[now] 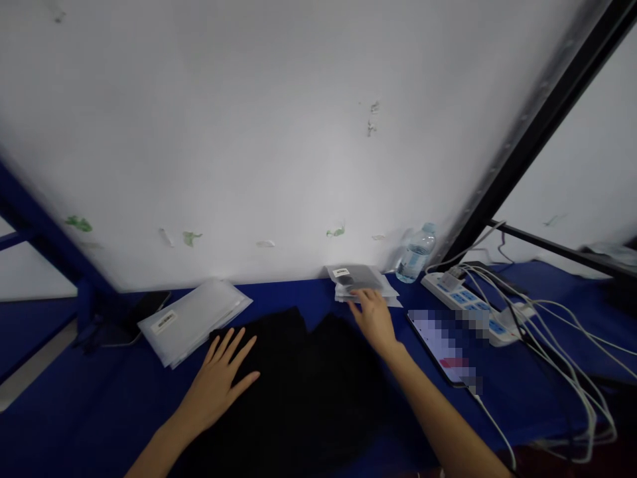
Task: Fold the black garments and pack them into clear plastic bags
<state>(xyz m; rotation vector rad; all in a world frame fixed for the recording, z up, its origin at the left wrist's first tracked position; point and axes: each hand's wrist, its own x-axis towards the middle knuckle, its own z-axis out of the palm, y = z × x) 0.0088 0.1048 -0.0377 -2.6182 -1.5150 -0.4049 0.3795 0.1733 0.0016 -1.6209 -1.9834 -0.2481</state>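
Observation:
A black garment (303,392) lies spread on the blue table (89,411) in front of me. My left hand (219,382) rests flat on its left part, fingers apart. My right hand (373,318) reaches past the garment's far edge and touches a small stack of clear plastic bags (361,280) with a dark item inside and a white label on top. I cannot tell whether the fingers grip a bag or only rest on it. A second stack of empty clear bags (194,318) lies to the left of my left hand.
A white wall panel (279,146) rises behind the table. A water bottle (415,253) stands at the back right. A phone (448,345) on a cable lies right of my forearm, next to a power strip (468,302) with several white cables. A dark phone (134,317) lies far left.

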